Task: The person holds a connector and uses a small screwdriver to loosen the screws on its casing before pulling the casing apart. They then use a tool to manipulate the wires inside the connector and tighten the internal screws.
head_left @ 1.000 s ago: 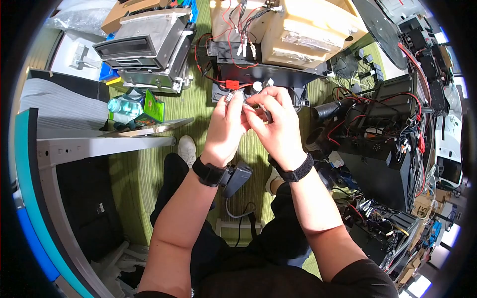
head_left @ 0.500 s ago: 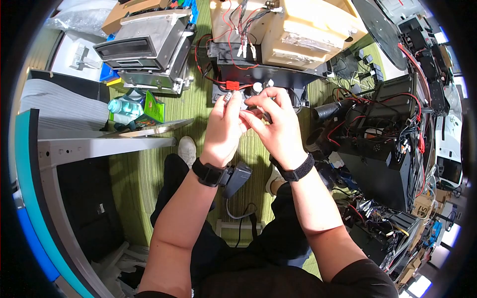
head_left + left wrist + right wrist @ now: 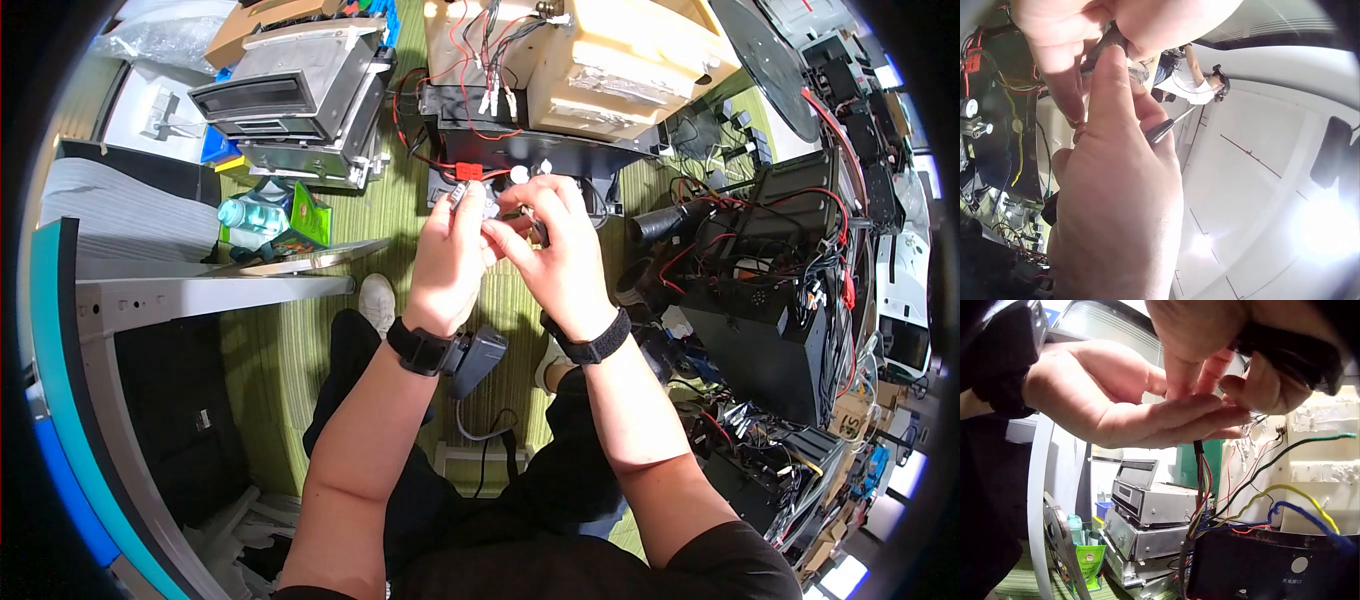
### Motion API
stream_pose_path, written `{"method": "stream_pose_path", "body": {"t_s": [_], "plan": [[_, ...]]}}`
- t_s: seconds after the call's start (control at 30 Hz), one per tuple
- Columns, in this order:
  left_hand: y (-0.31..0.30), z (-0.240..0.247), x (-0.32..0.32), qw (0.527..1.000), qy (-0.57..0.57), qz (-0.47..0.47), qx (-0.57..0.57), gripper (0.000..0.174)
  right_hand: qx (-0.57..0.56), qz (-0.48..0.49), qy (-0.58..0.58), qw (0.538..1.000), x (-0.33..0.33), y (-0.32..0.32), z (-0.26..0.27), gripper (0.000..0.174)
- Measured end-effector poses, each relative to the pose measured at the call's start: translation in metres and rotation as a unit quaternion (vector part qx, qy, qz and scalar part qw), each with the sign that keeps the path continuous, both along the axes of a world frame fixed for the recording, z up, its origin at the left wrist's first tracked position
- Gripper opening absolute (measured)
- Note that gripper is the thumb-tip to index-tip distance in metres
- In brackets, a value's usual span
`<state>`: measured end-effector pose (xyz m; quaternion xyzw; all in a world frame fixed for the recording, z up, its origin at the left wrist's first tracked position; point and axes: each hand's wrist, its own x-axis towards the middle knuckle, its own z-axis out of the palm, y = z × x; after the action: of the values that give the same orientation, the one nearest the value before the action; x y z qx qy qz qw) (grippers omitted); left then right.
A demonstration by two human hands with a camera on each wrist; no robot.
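In the head view my left hand (image 3: 446,262) and right hand (image 3: 558,248) meet in front of a black equipment box (image 3: 560,148). The left fingers pinch a small pale connector (image 3: 459,194). From that hand hangs a sleeved wire bundle (image 3: 1199,450) in the right wrist view, with red and yellow wires below. My right hand grips a black-handled tool (image 3: 1291,355); its thin metal tip (image 3: 1179,119) sticks out past the fingers in the left wrist view. The right thumb and fingertips are close against the left fingers, which hide the contact.
A red connector (image 3: 467,171) lies on the black box's front edge, and cream foam blocks (image 3: 610,80) sit above. Stacked metal units (image 3: 300,110) stand left. Black cases with tangled cables (image 3: 770,270) fill the right. A person (image 3: 1192,82) stands beyond in the left wrist view.
The right hand's fingers have shifted slightly over the left fingertips. Both arms and the surroundings look almost unchanged.
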<state>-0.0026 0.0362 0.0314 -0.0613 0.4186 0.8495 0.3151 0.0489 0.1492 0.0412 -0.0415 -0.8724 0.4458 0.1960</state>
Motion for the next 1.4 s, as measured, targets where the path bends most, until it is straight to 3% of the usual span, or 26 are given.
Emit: {"method": "stream_pose_path", "body": {"t_s": [0.47,0.63,0.7,1.03,1.1,1.27,1.33,1.4], "plan": [[-0.003,-0.013,-0.003,1.000,0.007,-0.003,0.000,0.031,-0.023,0.014,0.000,1.000,0.001,0.001,0.001,0.023],[-0.002,-0.007,-0.001,1.000,0.009,-0.009,0.003,0.031,0.015,0.013,0.010,1.000,0.000,0.004,-0.003,0.026],[-0.001,0.002,0.001,1.000,-0.004,0.000,-0.018,0.024,-0.003,0.010,0.000,1.000,0.001,0.002,0.000,0.025],[-0.002,-0.007,-0.001,1.000,0.010,-0.015,0.022,0.024,-0.018,0.012,0.001,1.000,0.000,0.001,-0.001,0.023],[-0.002,-0.013,-0.002,1.000,0.012,0.000,0.024,0.032,-0.014,0.012,0.003,1.000,0.000,0.002,-0.001,0.023],[-0.003,-0.008,-0.003,1.000,0.004,-0.006,0.015,0.031,-0.026,0.002,-0.003,1.000,0.000,0.001,-0.001,0.023],[-0.004,-0.007,-0.003,1.000,0.002,-0.015,-0.004,0.030,0.038,0.007,0.010,0.999,0.001,0.002,-0.001,0.024],[-0.003,-0.005,-0.002,1.000,-0.006,-0.014,-0.008,0.029,0.020,0.005,-0.002,1.000,0.000,0.004,-0.005,0.025]]}}
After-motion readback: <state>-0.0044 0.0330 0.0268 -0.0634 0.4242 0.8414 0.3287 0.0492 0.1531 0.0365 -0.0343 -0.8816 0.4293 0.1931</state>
